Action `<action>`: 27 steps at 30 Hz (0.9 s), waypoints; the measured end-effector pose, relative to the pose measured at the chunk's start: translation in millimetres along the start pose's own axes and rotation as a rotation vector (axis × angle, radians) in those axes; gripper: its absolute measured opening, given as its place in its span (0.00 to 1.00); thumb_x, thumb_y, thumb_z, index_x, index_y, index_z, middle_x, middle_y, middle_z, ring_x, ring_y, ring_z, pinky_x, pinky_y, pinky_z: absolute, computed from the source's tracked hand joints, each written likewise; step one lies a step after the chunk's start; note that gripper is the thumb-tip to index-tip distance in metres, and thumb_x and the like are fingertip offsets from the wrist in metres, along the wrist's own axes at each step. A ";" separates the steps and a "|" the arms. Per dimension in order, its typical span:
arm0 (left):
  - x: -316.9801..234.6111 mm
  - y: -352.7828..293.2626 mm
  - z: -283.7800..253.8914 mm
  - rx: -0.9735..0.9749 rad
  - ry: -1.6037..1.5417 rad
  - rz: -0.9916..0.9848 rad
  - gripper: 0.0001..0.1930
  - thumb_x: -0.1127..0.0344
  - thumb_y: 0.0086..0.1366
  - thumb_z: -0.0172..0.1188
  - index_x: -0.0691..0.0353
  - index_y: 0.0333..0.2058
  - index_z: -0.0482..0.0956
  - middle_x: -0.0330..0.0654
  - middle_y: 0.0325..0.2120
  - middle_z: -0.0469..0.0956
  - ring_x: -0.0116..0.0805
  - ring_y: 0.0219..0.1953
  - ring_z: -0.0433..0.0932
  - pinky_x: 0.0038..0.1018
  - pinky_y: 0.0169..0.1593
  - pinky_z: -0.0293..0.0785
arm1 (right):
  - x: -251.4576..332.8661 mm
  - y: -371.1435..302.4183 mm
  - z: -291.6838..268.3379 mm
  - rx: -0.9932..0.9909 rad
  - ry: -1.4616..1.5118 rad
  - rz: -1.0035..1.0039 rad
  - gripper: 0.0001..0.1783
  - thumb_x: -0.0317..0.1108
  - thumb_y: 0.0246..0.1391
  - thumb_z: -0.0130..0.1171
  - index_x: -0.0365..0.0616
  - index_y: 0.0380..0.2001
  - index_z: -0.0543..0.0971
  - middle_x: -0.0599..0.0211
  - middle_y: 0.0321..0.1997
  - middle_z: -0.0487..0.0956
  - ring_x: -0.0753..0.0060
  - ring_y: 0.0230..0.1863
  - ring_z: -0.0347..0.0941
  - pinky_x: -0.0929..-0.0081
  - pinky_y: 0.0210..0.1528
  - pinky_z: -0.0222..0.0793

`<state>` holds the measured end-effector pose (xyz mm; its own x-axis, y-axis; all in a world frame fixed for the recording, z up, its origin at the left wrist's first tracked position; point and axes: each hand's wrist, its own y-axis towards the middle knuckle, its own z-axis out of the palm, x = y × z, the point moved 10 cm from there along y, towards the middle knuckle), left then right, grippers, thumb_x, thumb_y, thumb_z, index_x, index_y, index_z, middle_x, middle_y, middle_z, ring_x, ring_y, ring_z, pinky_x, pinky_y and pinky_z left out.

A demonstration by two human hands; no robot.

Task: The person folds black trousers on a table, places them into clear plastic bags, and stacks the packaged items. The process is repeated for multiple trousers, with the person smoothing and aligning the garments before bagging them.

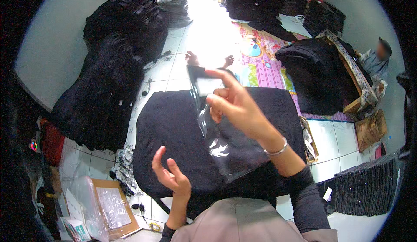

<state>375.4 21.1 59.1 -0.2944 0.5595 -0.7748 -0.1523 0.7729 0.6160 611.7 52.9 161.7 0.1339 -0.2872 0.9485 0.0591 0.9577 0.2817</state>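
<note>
My right hand (232, 105) is raised over the padded black work surface (167, 120), with its thumb and index finger at the upper edge of a clear plastic bag (217, 148). The bag hangs tilted from those fingers, and light glints off its film. Dark colour shows through it; I cannot tell whether a garment is inside. Lower and to the left, my left hand (173, 174) is held above the near left part of the black surface. Its fingers are apart and slightly curled, with nothing in them.
Tall heaps of black garments (110, 72) stand at the left. A cardboard-backed pack of plastic bags (115, 207) lies at lower left. Packed black stacks (367, 185) fill the lower right. Bare feet (192, 58) show beyond the surface; a person (378, 57) is at far right.
</note>
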 end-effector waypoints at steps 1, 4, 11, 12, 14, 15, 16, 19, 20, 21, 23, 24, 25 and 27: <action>-4.9 -2.9 10.4 0.038 -0.079 0.013 0.17 0.66 0.71 0.47 0.70 0.54 0.65 0.53 0.51 0.71 0.44 0.55 0.69 0.38 0.62 0.60 | -17.2 -1.5 -6.5 -0.019 -0.144 0.054 0.26 0.26 0.62 0.51 0.38 0.62 0.59 0.71 0.21 0.72 0.81 0.24 0.73 0.79 0.27 0.71; -4.3 -1.4 27.3 0.091 -0.235 -0.045 0.18 0.65 0.72 0.46 0.70 0.55 0.65 0.52 0.51 0.71 0.43 0.56 0.69 0.38 0.62 0.60 | -40.7 -25.3 -27.0 -0.073 -0.515 -0.073 0.18 0.25 0.61 0.49 0.37 0.54 0.69 0.61 0.27 0.77 0.68 0.28 0.78 0.69 0.34 0.74; -6.7 -68.2 93.1 0.880 0.377 -0.050 0.33 0.51 0.64 0.57 0.66 0.61 0.64 0.60 0.64 0.57 0.55 0.67 0.56 0.48 0.67 0.50 | -88.7 -130.5 -124.8 -0.487 -1.321 0.370 0.14 0.40 0.58 0.57 0.38 0.39 0.75 0.56 0.35 0.76 0.53 0.38 0.73 0.58 0.44 0.68; 0.2 -84.7 102.7 1.053 0.638 0.061 0.37 0.46 0.64 0.56 0.65 0.63 0.61 0.60 0.65 0.54 0.54 0.68 0.53 0.51 0.67 0.47 | -100.5 -141.5 -130.9 -0.462 -1.231 0.446 0.16 0.41 0.56 0.59 0.38 0.39 0.75 0.55 0.37 0.75 0.53 0.39 0.72 0.57 0.44 0.68; 3.4 -84.5 107.3 1.018 0.648 0.127 0.45 0.36 0.59 0.52 0.61 0.66 0.54 0.57 0.68 0.49 0.52 0.70 0.49 0.55 0.68 0.39 | -107.3 -150.2 -136.6 -0.443 -1.216 0.472 0.18 0.42 0.54 0.62 0.39 0.40 0.73 0.53 0.41 0.73 0.52 0.42 0.70 0.56 0.46 0.67; 7.9 -78.9 109.5 1.003 0.651 0.176 0.46 0.35 0.58 0.52 0.61 0.67 0.54 0.57 0.68 0.49 0.52 0.70 0.49 0.55 0.68 0.39 | -102.5 -147.2 -135.2 -0.449 -1.292 0.421 0.20 0.42 0.53 0.63 0.39 0.40 0.73 0.52 0.43 0.72 0.51 0.43 0.69 0.56 0.48 0.67; 16.2 -73.3 110.9 0.995 0.716 0.210 0.47 0.34 0.56 0.52 0.60 0.67 0.54 0.56 0.68 0.49 0.52 0.70 0.49 0.54 0.68 0.38 | -97.0 -141.9 -130.2 -0.454 -1.370 0.362 0.21 0.42 0.52 0.64 0.39 0.41 0.72 0.51 0.45 0.71 0.51 0.45 0.68 0.56 0.50 0.66; 33.0 -57.3 110.0 0.917 0.737 0.183 0.43 0.39 0.61 0.50 0.59 0.67 0.53 0.55 0.68 0.49 0.52 0.70 0.48 0.52 0.69 0.38 | -83.2 -115.2 -93.9 -0.482 -1.608 0.179 0.29 0.45 0.51 0.61 0.39 0.52 0.70 0.50 0.57 0.68 0.51 0.60 0.62 0.58 0.59 0.61; 31.7 -54.4 110.0 0.878 0.628 0.150 0.38 0.43 0.65 0.49 0.58 0.67 0.53 0.55 0.68 0.48 0.52 0.70 0.47 0.51 0.69 0.38 | -76.8 -104.7 -71.8 -0.473 -1.633 0.033 0.31 0.45 0.53 0.59 0.39 0.56 0.69 0.50 0.60 0.68 0.51 0.62 0.61 0.57 0.61 0.59; 31.9 -54.3 109.8 0.855 0.593 0.116 0.36 0.47 0.67 0.48 0.58 0.67 0.53 0.55 0.68 0.48 0.51 0.70 0.47 0.50 0.70 0.38 | -89.9 -93.5 -47.3 -0.345 -1.505 0.016 0.31 0.46 0.55 0.57 0.41 0.58 0.68 0.52 0.62 0.67 0.52 0.64 0.60 0.53 0.64 0.55; 27.0 -63.0 115.9 0.881 0.524 0.100 0.30 0.54 0.71 0.45 0.58 0.67 0.53 0.56 0.68 0.48 0.51 0.70 0.47 0.49 0.70 0.38 | -111.9 -84.2 1.2 -0.151 -1.409 -0.032 0.31 0.48 0.57 0.54 0.44 0.60 0.68 0.56 0.65 0.65 0.54 0.67 0.58 0.46 0.68 0.46; 29.5 -65.4 119.9 0.921 0.709 0.175 0.28 0.58 0.71 0.43 0.57 0.67 0.54 0.56 0.69 0.47 0.52 0.71 0.46 0.50 0.70 0.38 | -128.4 -85.1 14.4 -0.021 -1.399 0.015 0.31 0.50 0.57 0.53 0.45 0.60 0.69 0.58 0.66 0.65 0.55 0.69 0.57 0.42 0.70 0.40; 29.0 -68.1 120.7 0.918 0.741 0.168 0.29 0.56 0.71 0.44 0.56 0.67 0.54 0.55 0.69 0.46 0.53 0.71 0.45 0.50 0.70 0.38 | -123.8 -91.5 14.5 -0.071 -1.379 -0.079 0.31 0.52 0.57 0.51 0.47 0.60 0.69 0.59 0.67 0.64 0.55 0.70 0.55 0.40 0.70 0.36; 32.7 -63.2 115.8 0.882 0.787 0.122 0.30 0.55 0.69 0.46 0.55 0.67 0.55 0.54 0.69 0.44 0.55 0.71 0.43 0.51 0.70 0.35 | -135.7 -105.7 -8.2 -0.099 -1.416 -0.011 0.33 0.58 0.57 0.49 0.50 0.59 0.71 0.62 0.68 0.64 0.55 0.71 0.53 0.38 0.71 0.30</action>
<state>484.7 25.2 -21.6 -0.8073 0.5444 -0.2276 0.5289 0.8387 0.1301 595.4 -9.4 2.0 -0.9523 0.0227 0.3044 0.1292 0.9334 0.3346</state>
